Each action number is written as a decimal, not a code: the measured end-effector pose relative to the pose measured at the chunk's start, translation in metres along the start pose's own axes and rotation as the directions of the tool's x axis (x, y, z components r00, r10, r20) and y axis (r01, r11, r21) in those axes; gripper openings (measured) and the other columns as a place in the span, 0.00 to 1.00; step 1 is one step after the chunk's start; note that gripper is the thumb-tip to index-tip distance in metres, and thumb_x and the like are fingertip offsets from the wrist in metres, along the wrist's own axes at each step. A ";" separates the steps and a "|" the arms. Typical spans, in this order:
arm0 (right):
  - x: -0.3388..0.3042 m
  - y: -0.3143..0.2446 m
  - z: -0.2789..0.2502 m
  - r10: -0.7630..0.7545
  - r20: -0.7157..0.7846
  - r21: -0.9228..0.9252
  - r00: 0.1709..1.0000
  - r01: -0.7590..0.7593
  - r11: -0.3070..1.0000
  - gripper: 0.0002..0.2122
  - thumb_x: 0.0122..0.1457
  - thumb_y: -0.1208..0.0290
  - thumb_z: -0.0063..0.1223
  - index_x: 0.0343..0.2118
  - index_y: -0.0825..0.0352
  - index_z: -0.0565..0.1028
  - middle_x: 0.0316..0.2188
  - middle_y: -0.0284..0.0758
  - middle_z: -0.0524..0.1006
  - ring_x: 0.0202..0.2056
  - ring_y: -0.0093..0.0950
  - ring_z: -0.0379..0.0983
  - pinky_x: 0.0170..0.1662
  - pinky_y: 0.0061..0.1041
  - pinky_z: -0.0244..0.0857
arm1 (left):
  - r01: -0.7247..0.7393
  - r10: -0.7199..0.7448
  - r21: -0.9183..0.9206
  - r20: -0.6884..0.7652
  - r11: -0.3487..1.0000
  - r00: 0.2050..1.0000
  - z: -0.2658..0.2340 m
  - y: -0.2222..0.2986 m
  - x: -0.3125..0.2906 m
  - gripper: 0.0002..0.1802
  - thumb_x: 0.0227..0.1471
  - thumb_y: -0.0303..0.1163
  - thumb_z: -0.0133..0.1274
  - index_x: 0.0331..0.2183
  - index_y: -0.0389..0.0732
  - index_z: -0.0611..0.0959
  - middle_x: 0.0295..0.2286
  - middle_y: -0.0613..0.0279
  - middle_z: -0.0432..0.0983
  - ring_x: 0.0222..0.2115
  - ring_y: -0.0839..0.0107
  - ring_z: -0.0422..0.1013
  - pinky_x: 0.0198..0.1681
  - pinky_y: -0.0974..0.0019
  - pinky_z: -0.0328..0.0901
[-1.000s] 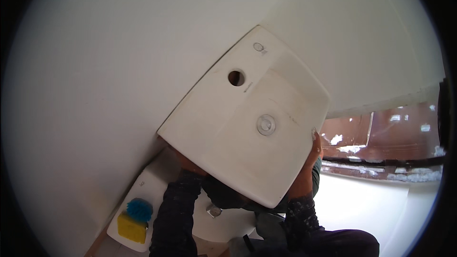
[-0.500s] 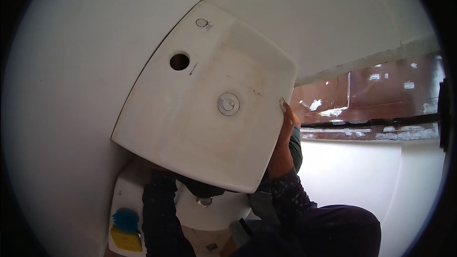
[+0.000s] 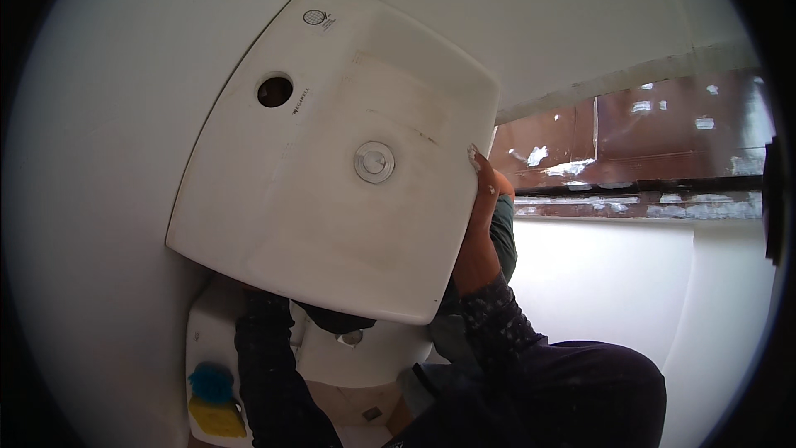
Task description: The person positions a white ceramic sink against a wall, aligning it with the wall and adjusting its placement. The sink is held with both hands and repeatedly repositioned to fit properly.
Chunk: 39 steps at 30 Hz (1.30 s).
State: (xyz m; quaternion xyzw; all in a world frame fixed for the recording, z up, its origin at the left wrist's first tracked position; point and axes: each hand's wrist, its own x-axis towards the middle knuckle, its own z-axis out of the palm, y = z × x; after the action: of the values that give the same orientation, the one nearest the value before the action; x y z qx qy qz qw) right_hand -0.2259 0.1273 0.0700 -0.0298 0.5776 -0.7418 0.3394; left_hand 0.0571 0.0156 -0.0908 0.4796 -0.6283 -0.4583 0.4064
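Observation:
A white ceramic washbasin (image 3: 323,216) fills the middle of the view, tilted, with one side along the wall. It has a round tap hole and a metal drain plug (image 3: 374,163). My right hand (image 3: 482,203) is closed on its right rim, thumb over the edge and whitish smears on the skin. My left forearm (image 3: 269,357), in a dark sleeve, runs up under the near edge of the basin. The left hand is almost wholly hidden beneath it, so its fingers do not show.
A white ceramic fixture (image 3: 365,369) stands below the basin. On its left part rest a blue scrubber (image 3: 211,383) and a yellow sponge (image 3: 217,417). Plain walls (image 3: 91,166) close in; a brown panel with white patches (image 3: 630,141) is at right.
The basin has shifted slightly left and up in the view, with my right hand still on its rim. The surroundings have also shifted somewhat.

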 end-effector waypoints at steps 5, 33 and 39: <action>-0.007 -0.002 0.005 -0.081 0.036 -0.040 0.996 0.083 0.996 0.23 0.59 0.50 0.40 0.43 0.67 0.73 0.35 0.36 0.75 0.35 0.27 0.72 0.37 0.22 0.67 | 0.023 -0.023 0.003 0.011 1.000 1.000 -0.003 -0.002 -0.005 0.39 0.52 0.56 0.46 0.57 0.40 0.63 0.54 0.53 0.63 0.54 0.55 0.61 0.57 0.52 0.56; 0.001 0.007 -0.005 0.025 -0.075 0.094 0.997 -0.018 0.995 0.26 0.57 0.52 0.44 0.49 0.70 0.69 0.41 0.41 0.73 0.41 0.32 0.71 0.44 0.27 0.67 | 0.035 -0.035 -0.004 0.037 0.999 0.999 -0.003 0.000 -0.006 0.40 0.50 0.57 0.49 0.56 0.40 0.64 0.54 0.52 0.63 0.54 0.54 0.61 0.57 0.51 0.55; 0.010 0.007 -0.013 0.057 -0.053 0.076 0.997 -0.053 0.996 0.25 0.57 0.52 0.44 0.48 0.70 0.69 0.40 0.41 0.73 0.40 0.32 0.71 0.44 0.27 0.67 | 0.033 -0.032 -0.007 0.048 0.999 0.998 -0.002 0.001 -0.004 0.41 0.50 0.57 0.49 0.56 0.40 0.64 0.54 0.52 0.63 0.54 0.54 0.61 0.57 0.51 0.55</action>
State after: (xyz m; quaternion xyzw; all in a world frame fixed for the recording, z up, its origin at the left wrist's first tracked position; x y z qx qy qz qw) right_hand -0.2357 0.1320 0.0559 0.0192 0.5592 -0.7538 0.3446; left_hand 0.0599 0.0188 -0.0894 0.4771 -0.6282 -0.4786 0.3855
